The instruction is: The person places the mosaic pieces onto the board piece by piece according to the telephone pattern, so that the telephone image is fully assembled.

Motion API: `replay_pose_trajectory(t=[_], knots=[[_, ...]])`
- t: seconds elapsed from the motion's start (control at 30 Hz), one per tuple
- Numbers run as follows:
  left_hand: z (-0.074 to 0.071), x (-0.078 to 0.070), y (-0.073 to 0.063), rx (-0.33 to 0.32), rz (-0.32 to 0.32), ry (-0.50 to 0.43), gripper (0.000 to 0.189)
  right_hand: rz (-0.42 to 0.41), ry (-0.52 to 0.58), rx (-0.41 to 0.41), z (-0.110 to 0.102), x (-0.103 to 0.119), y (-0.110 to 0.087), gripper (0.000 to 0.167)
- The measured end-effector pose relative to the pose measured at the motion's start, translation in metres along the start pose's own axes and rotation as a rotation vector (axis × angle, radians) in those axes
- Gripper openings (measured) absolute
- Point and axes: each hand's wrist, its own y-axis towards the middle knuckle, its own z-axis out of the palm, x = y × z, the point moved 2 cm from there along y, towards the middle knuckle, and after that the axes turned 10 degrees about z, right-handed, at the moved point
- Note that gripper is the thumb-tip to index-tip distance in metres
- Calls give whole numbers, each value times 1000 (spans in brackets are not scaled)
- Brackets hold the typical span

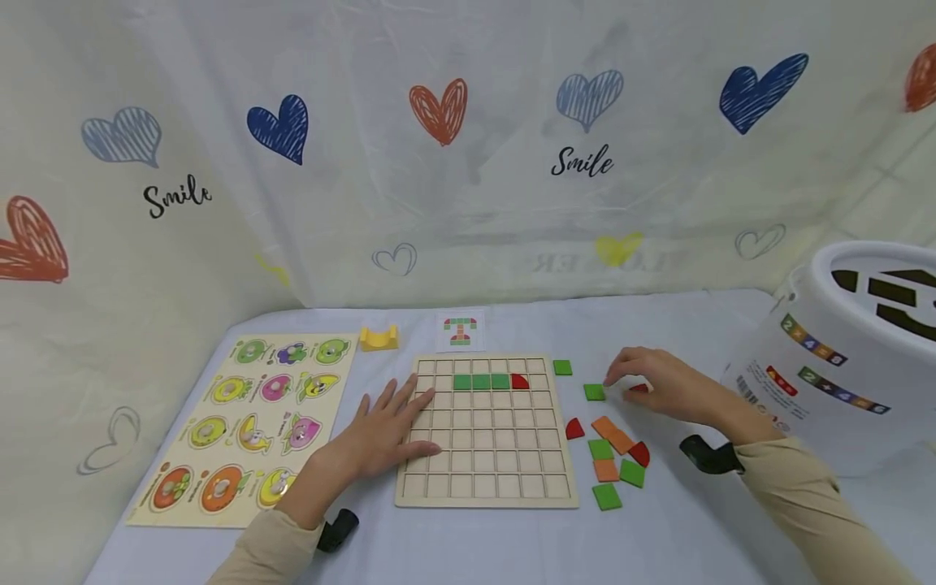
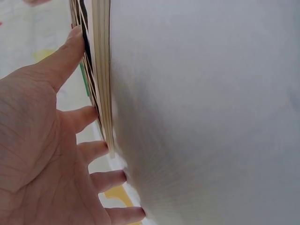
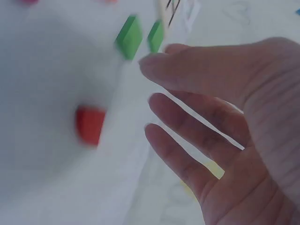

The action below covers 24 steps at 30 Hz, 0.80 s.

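A wooden grid board lies on the table with several green square tiles and a red quarter-round tile in one of its upper rows. My left hand rests with spread fingers on the board's left edge; in the left wrist view its thumb and fingers touch the board's side. To the board's right, my right hand hovers with loosely bent fingers. Close to its fingertips lie a green tile and a red quarter-round tile. Nothing shows between these fingers.
Right of the board lie loose tiles in orange, green and red. Behind the board is a pattern card, beside a yellow block. A fruit puzzle board lies left; a white bucket stands right.
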Motion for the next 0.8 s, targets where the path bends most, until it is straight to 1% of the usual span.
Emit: replay_pose_trajectory(t=[0.13,0.27,0.43,0.53,0.7,0.8], knots=[[4,3,2,14,-23,19,88,20,-19,-3,-1,-23,-15,26],[11,8,4,24,-37,46,89,22,-27,0,4,-35,-21,26],[14,13,6,8,-32,50,90,-20,-22,-26,8,-39,-20,28],[14,14,6,2,-29,51,91,-33,-14,-42,9,-40,-19,25],[13,13,6,6,-30,51,90,-7,35,-31,8,-41,-16,21],[10,10,5,25,-45,58,89,32,70,-22,8,-40,-15,19]])
